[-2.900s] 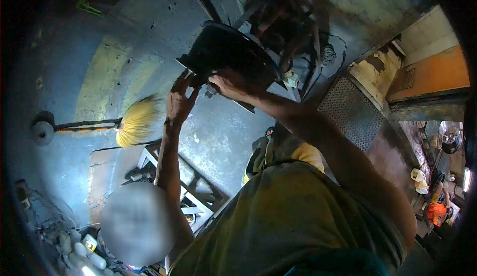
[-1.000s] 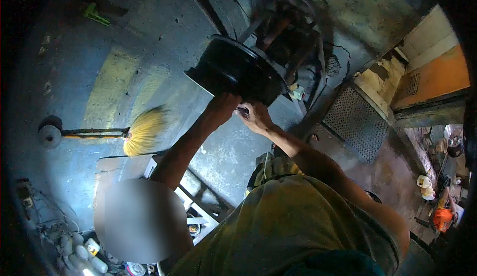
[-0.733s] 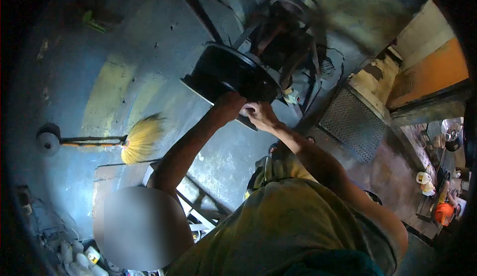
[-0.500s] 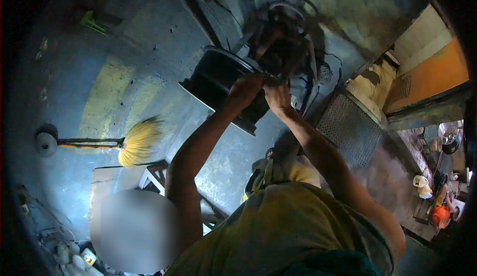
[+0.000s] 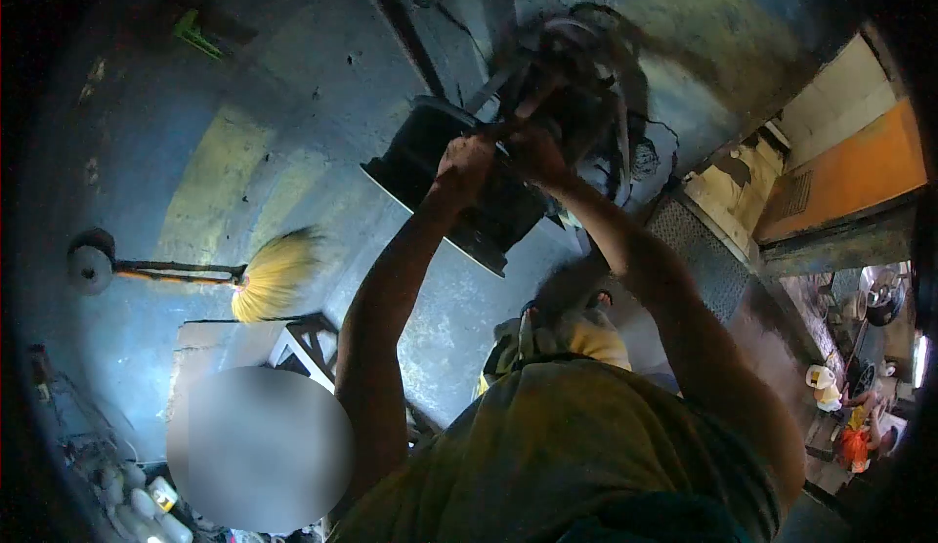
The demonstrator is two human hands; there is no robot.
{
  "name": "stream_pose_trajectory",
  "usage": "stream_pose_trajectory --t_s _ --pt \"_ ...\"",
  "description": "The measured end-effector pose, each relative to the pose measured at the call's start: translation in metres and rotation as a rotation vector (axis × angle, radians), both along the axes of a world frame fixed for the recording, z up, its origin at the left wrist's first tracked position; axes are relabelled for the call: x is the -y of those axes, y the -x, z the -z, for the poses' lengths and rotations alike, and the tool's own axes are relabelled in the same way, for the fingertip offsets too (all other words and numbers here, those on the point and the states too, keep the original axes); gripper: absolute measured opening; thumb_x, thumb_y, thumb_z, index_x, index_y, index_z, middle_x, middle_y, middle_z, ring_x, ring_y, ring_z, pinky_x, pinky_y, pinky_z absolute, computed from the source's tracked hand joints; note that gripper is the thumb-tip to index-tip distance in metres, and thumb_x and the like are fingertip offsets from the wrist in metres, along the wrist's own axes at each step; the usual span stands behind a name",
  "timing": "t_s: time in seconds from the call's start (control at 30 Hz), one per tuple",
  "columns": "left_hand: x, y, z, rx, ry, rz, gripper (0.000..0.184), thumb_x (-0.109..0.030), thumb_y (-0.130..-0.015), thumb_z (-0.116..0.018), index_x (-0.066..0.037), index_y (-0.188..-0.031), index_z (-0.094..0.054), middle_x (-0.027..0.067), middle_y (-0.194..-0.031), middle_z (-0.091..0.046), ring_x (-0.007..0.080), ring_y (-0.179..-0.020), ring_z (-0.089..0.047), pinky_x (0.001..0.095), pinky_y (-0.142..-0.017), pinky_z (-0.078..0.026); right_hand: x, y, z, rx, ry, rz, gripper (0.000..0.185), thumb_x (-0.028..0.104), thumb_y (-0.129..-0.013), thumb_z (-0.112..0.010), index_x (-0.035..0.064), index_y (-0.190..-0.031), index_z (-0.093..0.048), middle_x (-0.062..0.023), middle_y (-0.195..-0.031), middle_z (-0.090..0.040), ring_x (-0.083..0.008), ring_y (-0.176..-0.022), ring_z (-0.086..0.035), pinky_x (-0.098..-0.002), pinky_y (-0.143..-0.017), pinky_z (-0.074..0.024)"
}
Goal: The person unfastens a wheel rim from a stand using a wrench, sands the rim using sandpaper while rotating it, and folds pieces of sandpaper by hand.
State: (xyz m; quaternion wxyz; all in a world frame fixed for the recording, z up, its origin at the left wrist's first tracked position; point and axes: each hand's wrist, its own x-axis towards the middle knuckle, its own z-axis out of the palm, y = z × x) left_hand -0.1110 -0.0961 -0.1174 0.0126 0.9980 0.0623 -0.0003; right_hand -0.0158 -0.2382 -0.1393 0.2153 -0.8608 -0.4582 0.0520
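A black, drum-shaped wheel rim (image 5: 405,150) sits tilted in front of me, against a dark machine (image 5: 572,89) whose details are lost in shadow. Over the rim's near side, my left hand (image 5: 467,160) is closed, with its fingers curled toward the machine. Close beside it, my right hand (image 5: 537,155) is closed too, at the edge where rim and machine meet. Something dark and narrow runs between the two hands, but I cannot make out what it is. Both forearms reach forward over the rim.
A broom (image 5: 277,276) lies left on the floor, its handle by a grey disc (image 5: 91,268). A metal bar (image 5: 403,30) and a green object (image 5: 198,33) lie farther off. To the right are a textured plate (image 5: 699,260), an orange panel (image 5: 848,170) and a distant person (image 5: 854,448).
My left hand has shifted slightly left over the rim, and my right hand a little toward the machine. The view has shifted slightly.
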Motion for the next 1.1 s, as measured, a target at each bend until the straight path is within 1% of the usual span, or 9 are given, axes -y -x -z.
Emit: stream_pose_trajectory --t_s 0.07,0.2,0.27,0.37,0.6,0.67,0.7,0.93,1.1 --pt "-0.013 0.003 0.006 0.463 -0.029 0.224 0.022 -0.007 -0.086 -0.052 -0.005 -0.106 -0.060 0.0174 -0.094 -0.065 0.0386 -0.082 -0.065 0.0452 -0.068 -0.053 0.001 -0.006 -0.003 0.073 -0.507 -0.096 0.026 0.017 -0.089 -0.053 0.0017 -0.107 -0.064 -0.0182 -0.093 -0.064 -0.0354 -0.096 -0.062 -0.0464 -0.086 -0.0479" --pt "-0.015 -0.001 0.000 0.325 0.116 0.151 0.026 -0.005 -0.084 -0.051 -0.003 -0.109 -0.059 0.0180 -0.095 -0.065 0.0388 -0.080 -0.064 0.0458 -0.067 -0.052 -0.016 -0.039 0.001 0.294 -0.181 -0.299 0.022 0.016 -0.089 -0.056 0.0024 -0.105 -0.063 -0.0167 -0.095 -0.064 -0.0335 -0.098 -0.060 -0.0454 -0.090 -0.0465" --pt "0.014 0.010 -0.014 0.403 0.296 -0.166 0.031 -0.003 -0.082 -0.050 -0.003 -0.112 -0.059 0.0194 -0.095 -0.064 0.0398 -0.081 -0.063 0.0469 -0.068 -0.052 -0.035 -0.068 0.051 0.756 -0.576 -0.408 0.021 0.017 -0.088 -0.062 0.0035 -0.104 -0.062 -0.0150 -0.099 -0.064 -0.0334 -0.104 -0.058 -0.0441 -0.094 -0.0451" --pt "0.035 0.002 0.005 0.497 0.259 -0.158 0.037 0.000 -0.081 -0.050 -0.003 -0.117 -0.057 0.0228 -0.100 -0.062 0.0421 -0.087 -0.062 0.0478 -0.071 -0.052 -0.014 -0.065 0.028 0.488 -0.639 -0.418 0.015 0.011 -0.085 -0.056 0.0046 -0.096 -0.063 -0.0106 -0.110 -0.062 -0.0296 -0.104 -0.058 -0.0485 -0.111 -0.0308" --pt "0.102 -0.009 0.007 0.611 0.407 -0.433 0.035 0.004 -0.084 -0.046 0.001 -0.118 -0.055 0.0232 -0.118 -0.057 0.0411 -0.102 -0.060 0.0441 -0.079 -0.054 0.034 -0.094 0.030 0.583 -0.562 -0.546 0.032 0.019 -0.092 -0.056 0.0132 -0.123 -0.061 -0.0041 -0.131 -0.055 -0.0281 -0.118 -0.053 -0.0401 -0.109 -0.0343" --pt "0.119 -0.006 0.003 0.682 0.462 -0.510 0.035 0.004 -0.083 -0.048 0.001 -0.117 -0.055 0.0236 -0.117 -0.058 0.0416 -0.098 -0.061 0.0437 -0.077 -0.054 0.021 -0.112 0.064 1.223 -0.116 -0.604 0.036 0.018 -0.094 -0.051 0.0106 -0.129 -0.058 -0.0060 -0.134 -0.053 -0.0269 -0.125 -0.049 -0.0410 -0.113 -0.0285" --pt "0.122 -0.008 0.007 0.721 0.524 -0.554 0.034 0.004 -0.084 -0.048 0.001 -0.117 -0.056 0.0239 -0.120 -0.058 0.0419 -0.096 -0.062 0.0450 -0.076 -0.054 0.029 -0.080 -0.017 0.398 -0.223 -0.796 0.039 0.014 -0.093 -0.049 0.0094 -0.131 -0.056 -0.0074 -0.135 -0.053 -0.0239 -0.129 -0.046 -0.0440 -0.115 -0.0242" --pt "0.148 -0.037 0.024 0.860 0.409 -0.905 0.020 0.000 -0.086 -0.050 0.000 -0.104 -0.059 0.0238 -0.111 -0.062 0.0427 -0.087 -0.063 0.0480 -0.071 -0.052 -0.018 -0.110 -0.027 0.471 -0.313 -1.209 0.030 0.013 -0.090 -0.049 0.0074 -0.116 -0.062 -0.0048 -0.121 -0.060 -0.0210 -0.122 -0.052 -0.0448 -0.113 -0.0292" --pt "0.166 -0.057 0.032 0.972 0.527 -1.250 0.009 -0.005 -0.089 -0.051 0.000 -0.092 -0.058 0.0246 -0.088 -0.064 0.0436 -0.082 -0.063 0.0464 -0.067 -0.048 -0.051 -0.100 -0.033 0.736 -0.313 -1.494 0.004 0.015 -0.076 -0.060 0.0167 -0.076 -0.063 0.0011 -0.086 -0.060 -0.0168 -0.095 -0.059 -0.0398 -0.099 -0.0406"
